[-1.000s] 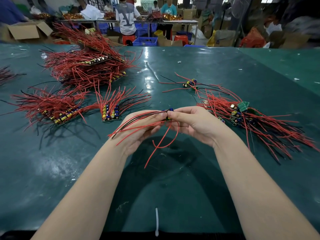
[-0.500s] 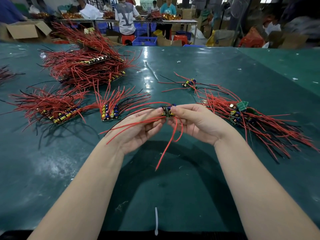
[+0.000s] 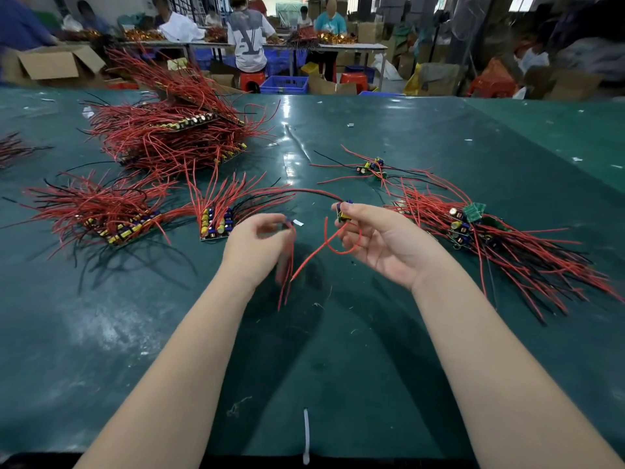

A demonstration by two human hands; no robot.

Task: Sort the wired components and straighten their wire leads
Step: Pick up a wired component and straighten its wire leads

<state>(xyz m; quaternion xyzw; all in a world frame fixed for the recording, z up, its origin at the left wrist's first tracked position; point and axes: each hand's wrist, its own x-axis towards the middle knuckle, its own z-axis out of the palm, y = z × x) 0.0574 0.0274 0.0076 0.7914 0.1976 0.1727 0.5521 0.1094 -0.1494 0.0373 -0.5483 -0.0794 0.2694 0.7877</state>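
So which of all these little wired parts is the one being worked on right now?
Start at the green table and find the two bare hands above its middle. The part is the small wired component pinched at the fingertips of the right hand, red leads looping below it. Unlike the heaps lying on the table around it, it is a single piece held up in the air.

A large "V" (partly hidden) shows on a seated person's shirt back (image 3: 248,42).
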